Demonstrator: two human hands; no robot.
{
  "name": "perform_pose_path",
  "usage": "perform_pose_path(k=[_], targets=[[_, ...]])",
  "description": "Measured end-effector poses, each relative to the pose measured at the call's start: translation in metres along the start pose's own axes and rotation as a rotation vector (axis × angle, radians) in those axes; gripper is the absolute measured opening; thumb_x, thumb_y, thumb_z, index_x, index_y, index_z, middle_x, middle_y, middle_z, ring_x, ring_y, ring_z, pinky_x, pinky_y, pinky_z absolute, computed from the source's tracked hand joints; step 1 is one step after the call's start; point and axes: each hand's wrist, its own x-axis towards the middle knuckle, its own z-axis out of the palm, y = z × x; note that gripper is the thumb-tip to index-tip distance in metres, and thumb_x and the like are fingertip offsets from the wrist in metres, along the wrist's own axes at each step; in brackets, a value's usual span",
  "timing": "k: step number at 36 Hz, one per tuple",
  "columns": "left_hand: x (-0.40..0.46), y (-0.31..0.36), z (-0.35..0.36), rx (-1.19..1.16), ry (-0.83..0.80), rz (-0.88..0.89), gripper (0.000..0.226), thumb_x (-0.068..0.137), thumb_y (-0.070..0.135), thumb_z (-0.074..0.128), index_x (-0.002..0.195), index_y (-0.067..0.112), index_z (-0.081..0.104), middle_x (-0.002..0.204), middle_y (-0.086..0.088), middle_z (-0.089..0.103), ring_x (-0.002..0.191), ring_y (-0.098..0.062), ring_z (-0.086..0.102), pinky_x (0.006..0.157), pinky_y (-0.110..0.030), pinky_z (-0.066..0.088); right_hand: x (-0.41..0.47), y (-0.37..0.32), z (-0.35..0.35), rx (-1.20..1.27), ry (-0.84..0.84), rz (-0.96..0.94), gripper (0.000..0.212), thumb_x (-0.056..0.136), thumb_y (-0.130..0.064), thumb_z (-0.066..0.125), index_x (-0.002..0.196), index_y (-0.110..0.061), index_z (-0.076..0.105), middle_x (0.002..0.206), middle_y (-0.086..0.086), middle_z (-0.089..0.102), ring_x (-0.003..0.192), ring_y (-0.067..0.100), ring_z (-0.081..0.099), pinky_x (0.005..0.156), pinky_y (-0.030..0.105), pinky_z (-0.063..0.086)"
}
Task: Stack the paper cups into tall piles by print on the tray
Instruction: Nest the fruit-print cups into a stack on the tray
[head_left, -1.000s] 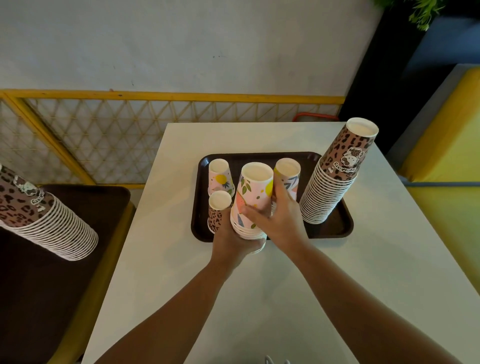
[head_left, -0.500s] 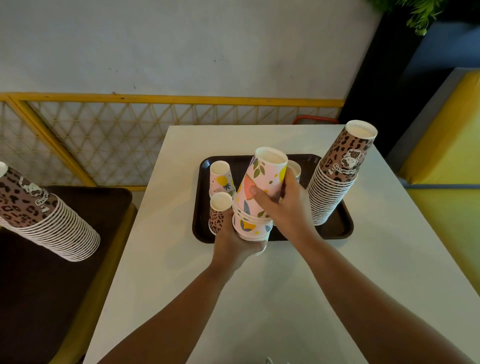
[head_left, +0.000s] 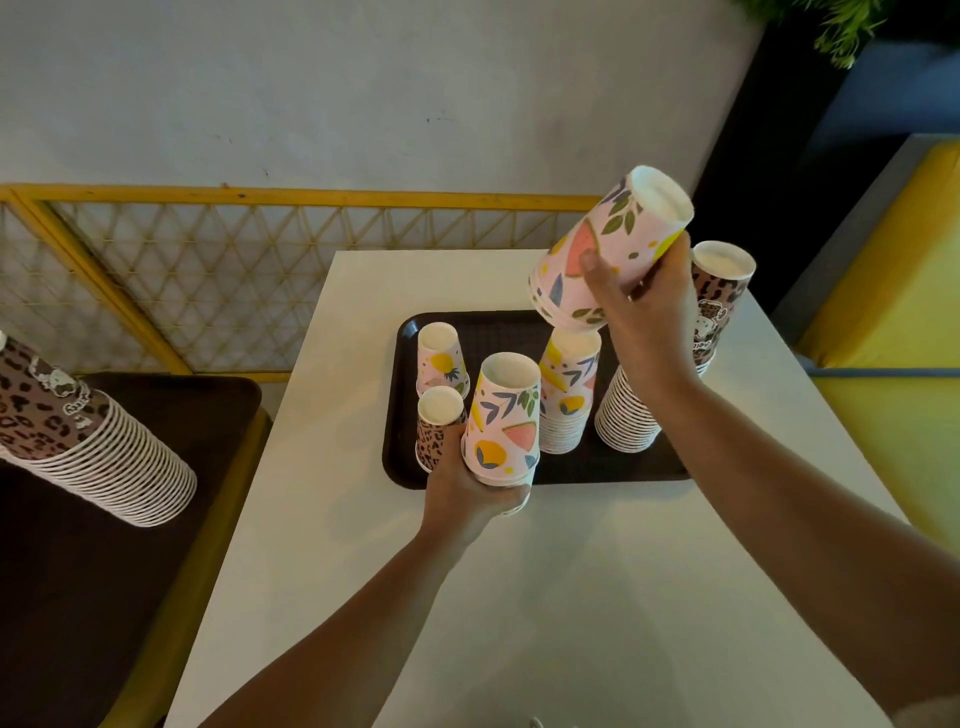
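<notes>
Your right hand (head_left: 641, 306) wraps fingers and thumb round a short fruit-print cup stack (head_left: 605, 254), tilted over the fruit-print pile (head_left: 569, 397) at the tray's (head_left: 405, 467) centre, likely to cap it. Your left hand (head_left: 467, 491) clamps curled fingers round the base of another fruit-print stack (head_left: 501, 415) at 6 o'clock, steadying it; the tall leopard-print pile (head_left: 670, 364) sits at 3 o'clock.

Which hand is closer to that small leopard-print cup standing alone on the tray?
Left. The left hand touches the small leopard-print cup while gripping fruit-print cups beside it; the right hand is raised far off to its right.
</notes>
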Motion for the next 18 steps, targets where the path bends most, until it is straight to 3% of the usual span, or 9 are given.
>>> perform_pose_path(k=[5,9,11,14,18], targets=[[0.002,-0.002,0.002,-0.013,0.002,-0.008,0.086,0.060,0.015,0.086,0.132,0.018,0.039,0.114,0.013,0.054,0.105,-0.001,0.049,0.070,0.008,0.037,-0.003,0.027,0.001,-0.158,-0.065,-0.004,0.058,0.077,-0.030,0.074,0.122,-0.009,0.043,0.111,-0.001,0.060,0.098,0.010,0.059,0.067,0.005,0.047],[0.005,-0.004,0.003,-0.015,-0.007,-0.025,0.088,0.060,0.017,0.086,0.133,0.021,0.038,0.119,0.010,0.055,0.107,-0.001,0.048,0.070,0.005,0.038,-0.009,0.046,-0.001,-0.259,-0.150,0.030,0.066,0.076,-0.029,0.074,0.128,-0.009,0.040,0.120,0.004,0.059,0.103,0.013,0.056,0.076,0.020,0.047],[0.006,-0.003,0.003,-0.020,-0.006,-0.035,0.086,0.059,0.018,0.087,0.131,0.022,0.038,0.120,0.009,0.057,0.106,-0.001,0.049,0.069,0.004,0.038,-0.012,0.052,-0.003,-0.289,-0.189,0.024,0.071,0.076,-0.028,0.074,0.133,-0.012,0.036,0.128,0.004,0.053,0.113,0.015,0.052,0.082,0.019,0.044],[0.006,-0.002,0.004,-0.026,0.008,-0.035,0.085,0.059,0.019,0.087,0.129,0.023,0.040,0.118,0.010,0.057,0.105,-0.001,0.050,0.070,0.005,0.038,-0.017,0.049,-0.006,-0.301,-0.136,-0.057,0.074,0.076,-0.034,0.073,0.136,-0.013,0.035,0.137,0.000,0.044,0.125,0.011,0.041,0.098,0.020,0.037],[0.005,-0.001,0.007,-0.013,0.017,-0.012,0.086,0.059,0.020,0.087,0.130,0.019,0.040,0.120,0.007,0.058,0.108,-0.004,0.052,0.073,0.002,0.042,-0.035,0.037,-0.010,-0.294,-0.156,-0.214,0.065,0.080,-0.045,0.060,0.130,-0.009,0.039,0.130,0.003,0.046,0.118,0.006,0.042,0.095,0.010,0.035]])
